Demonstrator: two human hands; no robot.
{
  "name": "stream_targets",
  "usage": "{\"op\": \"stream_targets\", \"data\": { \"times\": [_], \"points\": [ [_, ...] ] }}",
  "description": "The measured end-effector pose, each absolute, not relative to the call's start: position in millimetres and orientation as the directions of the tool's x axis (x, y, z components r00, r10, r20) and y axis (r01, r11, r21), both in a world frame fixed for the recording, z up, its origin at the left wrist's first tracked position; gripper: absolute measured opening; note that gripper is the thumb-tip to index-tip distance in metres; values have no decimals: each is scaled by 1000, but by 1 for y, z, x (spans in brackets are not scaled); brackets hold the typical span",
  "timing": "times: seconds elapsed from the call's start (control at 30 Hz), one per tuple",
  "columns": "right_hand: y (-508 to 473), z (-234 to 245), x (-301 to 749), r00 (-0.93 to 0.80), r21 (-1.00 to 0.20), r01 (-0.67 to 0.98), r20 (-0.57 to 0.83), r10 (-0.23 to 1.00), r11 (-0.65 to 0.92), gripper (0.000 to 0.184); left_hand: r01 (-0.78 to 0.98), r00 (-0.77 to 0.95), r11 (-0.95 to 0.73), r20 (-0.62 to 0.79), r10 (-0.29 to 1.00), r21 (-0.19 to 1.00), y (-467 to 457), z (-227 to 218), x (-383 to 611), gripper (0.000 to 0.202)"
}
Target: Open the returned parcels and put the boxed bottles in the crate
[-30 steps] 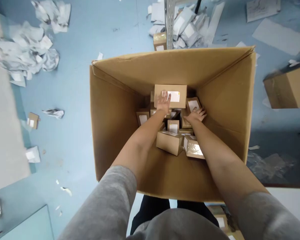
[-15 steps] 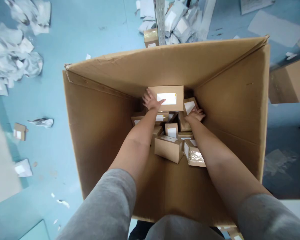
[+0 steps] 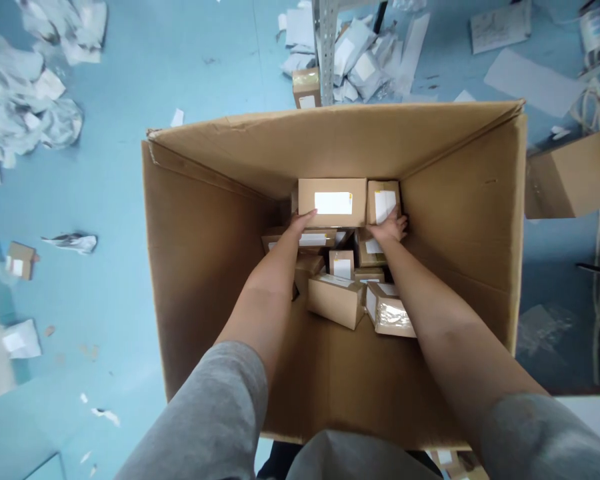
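Deep inside a large open carton (image 3: pixel 190 280), my left hand (image 3: pixel 300 221) is at the lower left corner of a labelled cardboard box (image 3: pixel 333 187). Its thumb lies on the front and its other fingers are mostly hidden at the side. My right hand (image 3: pixel 390 228) grips a smaller cardboard box (image 3: pixel 375 200) with a white label, thumb at its lower left and fingers at its lower right. The two boxes stand side by side against the carton's far wall. Nearer me lie several small parcels, among them a tilted box (image 3: pixel 333 303) and a taped box (image 3: pixel 393 317).
The carton's walls rise around both arms. Beyond it are a metal post (image 3: pixel 326 53), a pile of plastic mailers (image 3: pixel 363 60) and a small box (image 3: pixel 306 87). Crumpled bags (image 3: pixel 35 107) lie on the blue floor at left. Another carton (image 3: pixel 575 173) is at right.
The smaller box has moved up beside the larger one with my right hand on it. My left hand has shifted from the larger box's upper left to its lower left corner.
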State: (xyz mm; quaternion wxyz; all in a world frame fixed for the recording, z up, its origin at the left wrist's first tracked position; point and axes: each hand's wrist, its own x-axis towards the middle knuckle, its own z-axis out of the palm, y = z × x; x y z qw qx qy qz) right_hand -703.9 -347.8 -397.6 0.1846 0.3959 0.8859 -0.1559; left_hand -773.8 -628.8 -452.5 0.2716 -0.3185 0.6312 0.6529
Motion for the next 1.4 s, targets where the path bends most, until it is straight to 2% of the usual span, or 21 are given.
{"op": "stream_targets", "data": {
  "times": [0.07, 0.17, 0.3, 0.43, 0.57, 0.63, 0.73, 0.83, 0.93, 1.03, 1.13, 1.23, 1.4],
  "points": [
    [-344, -407, -704, -612, -151, 764, -479, 629, 628, 129, -780, -621, -89, -784, -14, 619, -629, -458, -772, 74],
    [-348, -412, -702, -638, -159, 750, -428, 640, 642, 127, -774, -626, -114, -780, -3, 622, -634, -462, -767, 71],
    [-365, -378, -696, -695, -173, 709, -334, 637, 683, 122, -757, -636, -155, -771, -45, 634, -649, -429, -750, 70],
    [-387, -291, -688, -769, -216, 638, -229, 596, 739, 118, -723, -675, -136, -735, -66, 677, -665, -341, -725, 64],
    [-407, -173, -661, -791, -232, 612, -164, 589, 756, 118, -693, -694, -88, -695, -186, 715, -682, -218, -702, 62],
    [-413, -114, -635, -790, -240, 611, -125, 600, 754, 118, -695, -706, -13, -686, -176, 719, -689, -152, -689, 65],
    [-414, -30, -583, -762, -247, 641, -89, 641, 727, 118, -645, -764, 139, -637, -102, 751, -694, -63, -664, 63],
    [-402, 44, -515, -692, -247, 706, -41, 721, 663, 116, -547, -823, 253, -568, 10, 798, -679, 4, -637, 61],
    [-374, 102, -433, -584, -260, 774, 56, 810, 577, 115, -447, -836, 334, -521, 175, 830, -633, 47, -608, 63],
    [-333, 139, -339, -425, -281, 850, 136, 895, 447, 114, -288, -808, 360, -427, 407, 887, -555, 73, -567, 62],
    [-288, 149, -241, -227, -296, 916, 170, 959, 269, 113, -166, -699, 376, -378, 607, 912, -461, 85, -509, 60],
    [-246, 136, -153, -33, -322, 943, 144, 989, 78, 111, -107, -593, 452, -422, 686, 886, -365, 86, -443, 61],
    [-187, 93, -46, 211, -373, 913, 81, 974, -167, 109, -31, -456, 464, -426, 781, 885, -242, 70, -340, 61]
  ]
}}
